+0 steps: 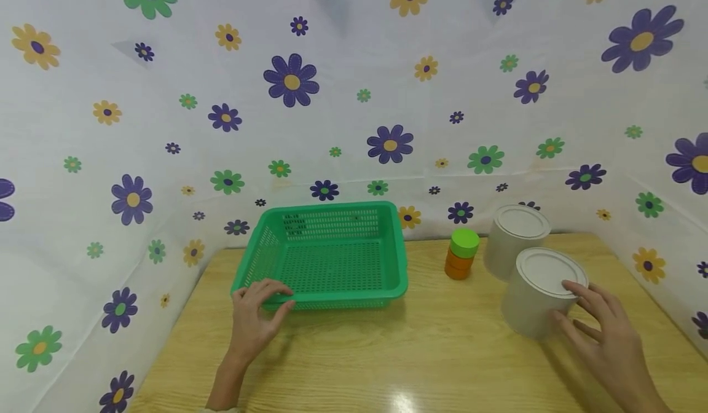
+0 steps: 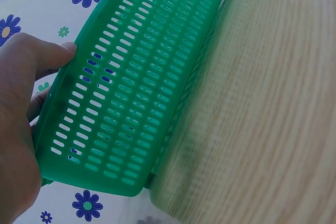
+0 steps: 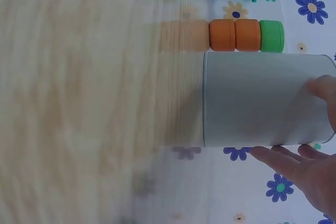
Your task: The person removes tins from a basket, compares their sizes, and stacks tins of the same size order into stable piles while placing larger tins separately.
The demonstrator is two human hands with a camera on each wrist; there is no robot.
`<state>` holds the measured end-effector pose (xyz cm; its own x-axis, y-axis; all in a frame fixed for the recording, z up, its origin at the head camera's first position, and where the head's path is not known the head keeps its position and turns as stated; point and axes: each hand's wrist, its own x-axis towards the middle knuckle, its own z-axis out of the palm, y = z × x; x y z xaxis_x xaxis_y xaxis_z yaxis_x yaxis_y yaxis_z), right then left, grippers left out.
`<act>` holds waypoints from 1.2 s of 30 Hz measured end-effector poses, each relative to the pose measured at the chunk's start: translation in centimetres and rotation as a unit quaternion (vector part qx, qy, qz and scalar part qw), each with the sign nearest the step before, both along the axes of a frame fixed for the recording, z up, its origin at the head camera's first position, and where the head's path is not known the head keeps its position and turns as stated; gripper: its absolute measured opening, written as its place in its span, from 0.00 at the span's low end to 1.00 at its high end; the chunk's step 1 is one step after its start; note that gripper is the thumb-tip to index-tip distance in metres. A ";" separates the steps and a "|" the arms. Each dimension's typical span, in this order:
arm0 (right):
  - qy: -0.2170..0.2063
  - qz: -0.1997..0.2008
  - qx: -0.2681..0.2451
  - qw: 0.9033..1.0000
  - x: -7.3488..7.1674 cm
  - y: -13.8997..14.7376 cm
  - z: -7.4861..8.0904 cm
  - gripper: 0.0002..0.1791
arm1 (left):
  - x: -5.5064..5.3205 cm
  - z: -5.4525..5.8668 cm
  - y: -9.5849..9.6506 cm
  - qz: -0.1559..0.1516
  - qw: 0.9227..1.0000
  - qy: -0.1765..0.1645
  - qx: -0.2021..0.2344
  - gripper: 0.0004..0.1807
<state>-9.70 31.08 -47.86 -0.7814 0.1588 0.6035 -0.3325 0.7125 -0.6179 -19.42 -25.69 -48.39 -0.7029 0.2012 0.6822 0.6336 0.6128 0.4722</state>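
Observation:
At the near left corner of a green plastic basket (image 1: 332, 298), my left hand (image 1: 257, 318) pinches the rim between thumb and fingers. The left wrist view shows the thumb on the basket's slotted side (image 2: 131, 82). My right hand (image 1: 603, 333) is at the right side of the front pale grey can (image 1: 533, 308), thumb and fingers spread. In the right wrist view the thumb overlaps the can's wall (image 3: 257, 98) and the fingers lie along its other side; firm contact is unclear. The can stands upright with its lid on.
A second lidded can (image 1: 511, 244) stands behind the first. To its left is a small orange jar (image 1: 459, 267) with a green lid. All stand on a wood-grain table (image 1: 398, 357), with a flower-print cloth (image 1: 343, 112) behind and at the sides.

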 end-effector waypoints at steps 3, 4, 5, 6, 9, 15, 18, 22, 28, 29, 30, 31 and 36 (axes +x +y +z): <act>-0.001 -0.006 -0.003 1.000 -0.1 0.0 0.2 0.38 | 0.0 -0.1 0.0 0.002 1.000 0.003 0.001 0.12; -0.002 -0.006 -0.006 1.000 -0.1 0.0 0.2 0.37 | 0.0 -0.1 0.0 0.002 1.000 0.003 0.001 0.12; -0.003 -0.006 -0.007 1.000 0.0 0.0 0.2 0.36 | 0.0 -0.1 0.0 0.003 1.000 0.003 0.001 0.12; -0.006 -0.007 -0.008 1.000 0.0 0.0 0.2 0.35 | 0.0 -0.1 0.0 0.003 1.000 0.003 0.001 0.12; -0.011 -0.014 -0.008 1.000 0.3 0.0 0.2 0.33 | 0.0 -0.2 0.2 0.001 1.000 0.001 0.000 0.11; -0.016 -0.019 -0.009 1.000 0.6 0.1 0.1 0.34 | 0.2 -0.2 0.3 0.000 1.000 -0.001 -0.001 0.10; -0.023 -0.020 -0.008 0.999 0.8 0.1 0.1 0.33 | 0.3 -0.1 0.3 -0.002 1.000 -0.003 -0.001 0.10; -0.033 -0.014 -0.001 0.999 0.9 0.2 0.3 0.34 | 0.3 -0.3 0.2 -0.003 1.000 -0.004 -0.001 0.10; 0.010 -0.017 0.036 0.999 1.3 0.2 1.8 0.35 | 0.4 -0.3 0.2 -0.007 1.000 -0.006 -0.002 0.10; 0.020 -0.022 0.042 0.999 1.4 0.2 2.1 0.34 | 0.4 -0.2 0.1 -0.008 1.000 -0.005 -0.002 0.10; 0.032 -0.025 0.045 0.998 1.4 0.1 2.5 0.33 | 0.3 -0.2 0.1 -0.010 1.000 -0.005 -0.004 0.10; 0.044 -0.028 0.048 0.997 1.4 0.0 2.9 0.32 | 0.2 -0.1 0.0 -0.013 1.000 -0.004 -0.005 0.11; 0.076 -0.013 0.044 0.996 0.9 -1.0 4.4 0.29 | 0.0 0.6 -0.5 -0.028 0.999 -0.014 -0.012 0.12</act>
